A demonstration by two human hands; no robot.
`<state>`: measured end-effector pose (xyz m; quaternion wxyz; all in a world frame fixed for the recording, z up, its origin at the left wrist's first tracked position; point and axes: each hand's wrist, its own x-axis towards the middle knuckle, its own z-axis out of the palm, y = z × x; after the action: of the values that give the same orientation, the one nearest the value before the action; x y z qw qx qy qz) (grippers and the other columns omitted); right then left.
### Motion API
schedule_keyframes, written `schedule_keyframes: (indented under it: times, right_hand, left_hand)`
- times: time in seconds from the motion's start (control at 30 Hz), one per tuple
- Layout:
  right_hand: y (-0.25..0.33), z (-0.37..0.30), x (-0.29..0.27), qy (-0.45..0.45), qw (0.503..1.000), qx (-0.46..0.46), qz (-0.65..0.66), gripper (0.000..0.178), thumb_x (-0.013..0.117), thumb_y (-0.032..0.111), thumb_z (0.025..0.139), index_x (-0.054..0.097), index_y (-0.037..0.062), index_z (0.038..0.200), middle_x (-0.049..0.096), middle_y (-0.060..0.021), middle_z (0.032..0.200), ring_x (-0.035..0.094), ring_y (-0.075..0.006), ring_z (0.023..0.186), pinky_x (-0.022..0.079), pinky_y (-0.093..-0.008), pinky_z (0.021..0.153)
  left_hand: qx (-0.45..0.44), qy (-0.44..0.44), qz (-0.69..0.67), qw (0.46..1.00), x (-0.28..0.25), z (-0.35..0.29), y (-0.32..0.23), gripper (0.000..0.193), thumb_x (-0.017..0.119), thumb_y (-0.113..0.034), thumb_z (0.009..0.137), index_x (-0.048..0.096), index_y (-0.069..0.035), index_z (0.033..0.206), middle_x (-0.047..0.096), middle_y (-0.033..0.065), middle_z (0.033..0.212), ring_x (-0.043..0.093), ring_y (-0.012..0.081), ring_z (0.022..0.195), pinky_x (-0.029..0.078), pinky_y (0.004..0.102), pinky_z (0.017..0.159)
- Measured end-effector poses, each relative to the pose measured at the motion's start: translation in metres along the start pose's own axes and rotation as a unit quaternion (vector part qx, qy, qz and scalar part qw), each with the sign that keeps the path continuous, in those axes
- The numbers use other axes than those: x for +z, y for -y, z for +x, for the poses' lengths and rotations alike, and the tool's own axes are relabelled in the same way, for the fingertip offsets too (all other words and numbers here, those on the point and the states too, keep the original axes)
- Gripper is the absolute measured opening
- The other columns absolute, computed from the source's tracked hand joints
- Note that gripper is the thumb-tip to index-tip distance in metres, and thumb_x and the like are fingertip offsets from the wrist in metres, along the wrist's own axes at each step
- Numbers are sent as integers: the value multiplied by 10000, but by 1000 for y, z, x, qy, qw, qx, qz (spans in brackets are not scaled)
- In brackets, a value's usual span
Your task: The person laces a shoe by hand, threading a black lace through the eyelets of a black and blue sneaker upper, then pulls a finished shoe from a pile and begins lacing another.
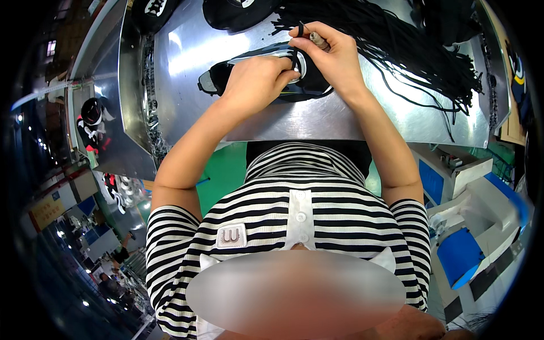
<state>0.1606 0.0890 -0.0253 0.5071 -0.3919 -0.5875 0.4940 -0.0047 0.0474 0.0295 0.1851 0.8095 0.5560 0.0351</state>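
A black shoe upper (309, 92) lies on its side on the shiny metal tabletop, its open end (212, 80) to the left. My left hand (255, 82) is closed over its middle, thumb and fingers gripping the upper beside the lacing area. Between the thumb and index finger of my right hand (338, 61), a black shoelace (300, 29) is pinched above the upper. The same hand keeps a small hook-like tool with a wrapped, light-coloured handle (319, 41) against its palm; its thin tip points at the lace. The lace's lower end is partly hidden by my fingers.
A thick bundle of black shoelaces (408, 51) spreads over the right half of the metal table (306, 124). More black shoe uppers (232, 14) lie at the far left edge. Shoe parts (92, 116) sit on a side surface at left; grey and blue bins (460, 258) stand lower right.
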Motion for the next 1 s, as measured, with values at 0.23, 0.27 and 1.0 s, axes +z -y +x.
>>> schedule_keyframes:
  times: [0.23, 0.27, 1.0]
  right_hand:
    - [-19, -7, -5, -36, 989, -23, -142, 491, 748, 335, 838, 570, -39, 1103, 687, -196, 940, 695, -301, 876, 534, -349, 766]
    - [-17, -12, -6, -36, 990, 2, -138, 403, 711, 281, 876, 571, -26, 1095, 693, -166, 896, 699, -281, 860, 531, -333, 765]
    - [-3, -72, -11, 102, 949, 50, -294, 157, 632, 183, 918, 557, 63, 986, 686, -134, 746, 676, -343, 700, 520, -435, 612]
  left_hand:
    - [-58, 34, -81, 994, 7, 6, 8, 260, 696, -362, 842, 731, -105, 857, 647, 110, 659, 632, 301, 620, 481, 396, 580]
    - [-64, 38, -73, 995, 6, 7, 7, 258, 694, -359, 844, 730, -103, 850, 641, 109, 651, 628, 299, 614, 477, 394, 576]
    - [13, 64, -272, 960, 18, -1, 26, 198, 697, -101, 832, 674, 8, 995, 649, 103, 767, 603, 166, 702, 490, 298, 691]
